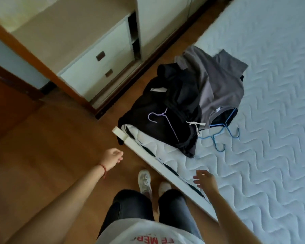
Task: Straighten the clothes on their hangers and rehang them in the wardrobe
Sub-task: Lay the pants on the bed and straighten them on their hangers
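Note:
A heap of clothes lies at the near corner of the mattress (264, 95). Black garments (167, 106) form its left part, with a purple wire hanger (163, 118) lying on top. Grey garments (218, 81) are spread over the right part. Two blue wire hangers (222, 136) stick out onto the mattress beside the heap. My left hand (113, 158) hangs over the wooden floor, left of the bed corner, fingers loosely curled, holding nothing. My right hand (203, 178) hovers over the bed's edge below the heap, fingers spread and empty.
The wardrobe (99, 55) stands at the upper left, with white drawers and a dark gap between its sliding doors. The white bed frame rail (148, 154) runs diagonally in front of my legs and white shoes (144, 180). A wooden floor (51, 138) lies between the bed and the wardrobe.

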